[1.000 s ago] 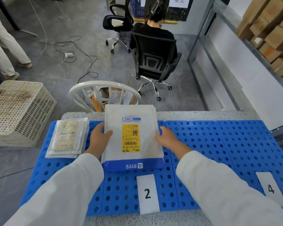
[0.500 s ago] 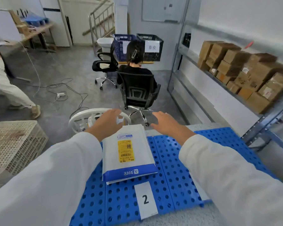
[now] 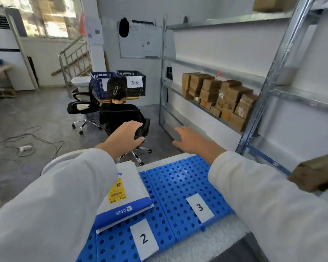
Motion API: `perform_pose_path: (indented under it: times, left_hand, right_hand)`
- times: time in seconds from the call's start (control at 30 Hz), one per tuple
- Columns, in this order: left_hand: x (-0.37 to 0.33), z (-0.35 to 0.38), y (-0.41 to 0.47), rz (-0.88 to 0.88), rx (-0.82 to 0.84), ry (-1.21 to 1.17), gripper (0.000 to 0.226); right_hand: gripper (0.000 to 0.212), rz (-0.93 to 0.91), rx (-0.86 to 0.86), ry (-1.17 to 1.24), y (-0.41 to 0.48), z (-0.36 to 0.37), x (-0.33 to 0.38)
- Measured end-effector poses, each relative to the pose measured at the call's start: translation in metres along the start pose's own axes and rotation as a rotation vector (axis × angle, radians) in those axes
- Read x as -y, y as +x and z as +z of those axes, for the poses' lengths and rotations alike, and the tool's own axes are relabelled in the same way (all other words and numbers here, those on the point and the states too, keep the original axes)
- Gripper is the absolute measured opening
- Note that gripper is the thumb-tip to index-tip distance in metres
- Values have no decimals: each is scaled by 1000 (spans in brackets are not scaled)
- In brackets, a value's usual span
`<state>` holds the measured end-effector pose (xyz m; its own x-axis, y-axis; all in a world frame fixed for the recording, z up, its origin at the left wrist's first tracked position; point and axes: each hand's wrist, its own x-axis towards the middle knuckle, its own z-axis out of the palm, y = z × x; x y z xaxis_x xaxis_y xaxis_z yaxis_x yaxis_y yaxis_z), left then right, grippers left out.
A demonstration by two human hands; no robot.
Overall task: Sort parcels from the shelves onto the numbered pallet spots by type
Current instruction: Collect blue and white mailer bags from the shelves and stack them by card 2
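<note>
A white and blue mailer parcel [image 3: 127,193] with a yellow label lies flat on the blue perforated pallet [image 3: 178,182], just behind the card marked 2 [image 3: 144,239]. A card marked 3 [image 3: 199,207] lies to its right. My left hand [image 3: 125,138] is raised above the pallet's far edge, fingers loosely bent, holding nothing. My right hand [image 3: 193,139] is also lifted, fingers spread toward the metal shelf [image 3: 257,91], empty. Several brown cardboard boxes [image 3: 220,97] sit stacked on the middle shelf level.
A person sits on a black office chair [image 3: 121,118] straight ahead. A second chair [image 3: 83,106], crates and floor cables [image 3: 27,146] lie beyond. A white round chair back [image 3: 49,165] stands behind the pallet. A blurred brown box [image 3: 316,172] is at the right.
Both hands let go of the mailer, which now lies at spot 2, and rose up. The view swung up and right toward the shelf with the boxes.
</note>
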<state>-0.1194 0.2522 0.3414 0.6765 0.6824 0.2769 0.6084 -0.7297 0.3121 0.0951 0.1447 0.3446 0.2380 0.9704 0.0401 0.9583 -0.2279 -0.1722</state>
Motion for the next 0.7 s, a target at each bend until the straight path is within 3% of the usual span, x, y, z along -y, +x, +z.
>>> perform_pose_path:
  times: [0.3, 0.57, 0.7]
  left_hand:
    - [-142, 19, -11, 189, 75, 20, 62]
    - [-343, 82, -59, 499, 208, -54, 59]
    - [-442, 103, -99, 650, 223, -102, 51]
  right_hand:
    - [58, 192, -101, 52, -137, -41, -89]
    - [54, 563, -160, 111, -340, -69, -193]
    - [62, 710, -261, 126, -448, -76, -225]
